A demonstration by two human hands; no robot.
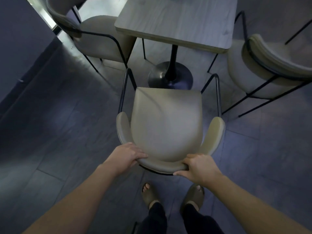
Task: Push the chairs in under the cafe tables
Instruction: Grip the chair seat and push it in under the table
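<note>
A beige padded chair (166, 122) with a curved backrest and thin black metal legs stands right in front of me, facing a square wooden cafe table (177, 22). The chair's front edge lies short of the table edge, near the table's black round pedestal base (170, 76). My left hand (125, 155) grips the left part of the backrest rim. My right hand (199, 167) grips the right part of the rim, fingers wrapped over it.
A matching chair (101, 36) stands at the table's left side, partly under it. Another beige chair (263, 65) stands to the right. A dark wall or counter (22, 41) runs along the left. My sandalled feet (172, 195) stand on dark floor tiles behind the chair.
</note>
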